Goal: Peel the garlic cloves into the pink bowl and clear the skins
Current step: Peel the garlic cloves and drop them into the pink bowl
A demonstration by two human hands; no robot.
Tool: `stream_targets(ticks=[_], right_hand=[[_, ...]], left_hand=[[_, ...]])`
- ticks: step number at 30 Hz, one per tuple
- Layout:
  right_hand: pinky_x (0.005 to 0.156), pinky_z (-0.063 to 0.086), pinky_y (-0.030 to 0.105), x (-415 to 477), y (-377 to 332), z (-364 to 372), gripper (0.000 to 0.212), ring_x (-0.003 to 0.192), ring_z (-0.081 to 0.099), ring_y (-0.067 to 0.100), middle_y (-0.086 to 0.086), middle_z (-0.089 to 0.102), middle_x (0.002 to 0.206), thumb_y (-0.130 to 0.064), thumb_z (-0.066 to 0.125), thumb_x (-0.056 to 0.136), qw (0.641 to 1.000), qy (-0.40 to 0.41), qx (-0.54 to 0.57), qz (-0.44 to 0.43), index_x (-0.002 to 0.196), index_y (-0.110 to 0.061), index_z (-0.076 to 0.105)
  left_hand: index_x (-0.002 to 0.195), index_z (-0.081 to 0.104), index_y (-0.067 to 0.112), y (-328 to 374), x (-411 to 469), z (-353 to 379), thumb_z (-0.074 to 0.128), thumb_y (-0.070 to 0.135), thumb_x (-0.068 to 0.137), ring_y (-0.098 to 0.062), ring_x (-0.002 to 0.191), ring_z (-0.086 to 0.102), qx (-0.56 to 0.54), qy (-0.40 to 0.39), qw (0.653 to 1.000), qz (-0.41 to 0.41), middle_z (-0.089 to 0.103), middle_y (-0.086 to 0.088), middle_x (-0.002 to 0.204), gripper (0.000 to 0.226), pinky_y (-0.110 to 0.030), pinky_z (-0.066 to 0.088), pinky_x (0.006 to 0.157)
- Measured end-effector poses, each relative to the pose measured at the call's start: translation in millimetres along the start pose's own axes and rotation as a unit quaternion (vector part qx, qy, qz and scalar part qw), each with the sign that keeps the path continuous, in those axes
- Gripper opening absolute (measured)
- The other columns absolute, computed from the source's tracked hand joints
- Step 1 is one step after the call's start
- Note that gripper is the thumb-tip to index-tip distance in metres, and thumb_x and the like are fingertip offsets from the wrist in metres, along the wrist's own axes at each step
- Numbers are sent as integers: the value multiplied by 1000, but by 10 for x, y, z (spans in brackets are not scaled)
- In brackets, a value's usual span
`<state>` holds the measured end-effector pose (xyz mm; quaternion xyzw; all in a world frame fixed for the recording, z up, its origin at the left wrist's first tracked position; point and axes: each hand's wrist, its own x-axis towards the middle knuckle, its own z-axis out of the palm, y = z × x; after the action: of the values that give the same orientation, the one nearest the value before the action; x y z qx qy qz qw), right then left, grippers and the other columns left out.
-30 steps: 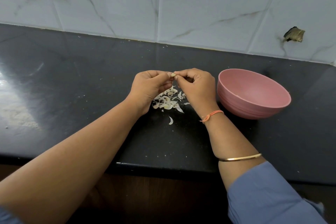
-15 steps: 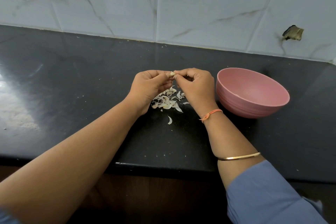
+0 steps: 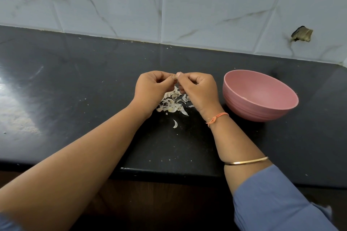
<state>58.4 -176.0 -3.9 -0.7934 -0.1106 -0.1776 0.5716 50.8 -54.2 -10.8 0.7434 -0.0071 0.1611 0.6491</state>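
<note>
Right, the small pale garlic clove (image 3: 176, 77) is pinched between the curled fingertips of the left hand (image 3: 152, 90) and the right hand (image 3: 199, 90), held above the black stone counter (image 3: 75, 80). Beneath them I see a heap of white papery skins (image 3: 171, 104), partly hidden by both hands, and one loose curled skin (image 3: 175, 124) nearer the counter edge. The round pink bowl (image 3: 249, 108) stands just right of the right hand; its near wall blocks my view of its bottom.

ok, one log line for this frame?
phase: peeling | left hand: pinches garlic clove | right hand: pinches garlic clove | skins: piled on counter under hands | pink bowl: upright, beside right hand
</note>
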Motion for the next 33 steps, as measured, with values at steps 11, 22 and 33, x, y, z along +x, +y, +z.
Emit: stream_targets(ticks=[11,22,33], right_hand=[[61,56,26,31,-31,-6,20,58,58,10,5,63,64,-2,56,87,988,-6,117,96,75,-6,71],[64,55,21,39,-38,-44,9,62,58,11,7,62,70,-4,62,87,949,-30,268,166,89,1,69],[62,56,22,27,-9,-72,3,59,60,7,4,63,66,-2,66,83,956,-36,256,136,84,-3,69]], left_hand=[[77,72,21,-9,12,1,66,22,86,-19,76,69,29,20,999,10,72,-5,76,11,-41,57,81],[64,70,10,-4,33,-30,69,33,84,-13,63,64,-24,89,995,-22,71,-4,67,29,-41,58,78],[95,73,21,7,-25,-8,67,23,87,-3,69,61,76,12,996,42,67,11,73,10,-19,52,71]])
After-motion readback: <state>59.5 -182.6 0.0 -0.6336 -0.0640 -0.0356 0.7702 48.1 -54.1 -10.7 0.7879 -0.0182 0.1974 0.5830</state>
